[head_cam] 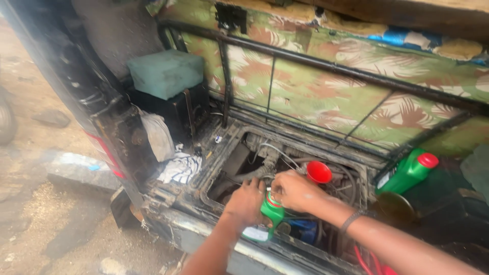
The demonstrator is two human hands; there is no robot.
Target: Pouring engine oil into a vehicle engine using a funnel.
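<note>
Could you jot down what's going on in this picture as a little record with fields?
Place: open engine bay of a small vehicle
Left hand: grips the body of a small green plastic bottle
Right hand: at the bottle's neck
Funnel: red plastic funnel just behind the hands
Spare: larger green plastic bottle with red cap, lying at right
Rags: white cloths at left

Soft daylight, pretty flat, no hard shadows. The engine bay [285, 173] around 5 o'clock sits dim and murky. Ground at 9 o'clock looks washed out. Whole frame is a bit smeary, and the dark pillar [76, 86] at 10 o'clock is properly blurred.
</note>
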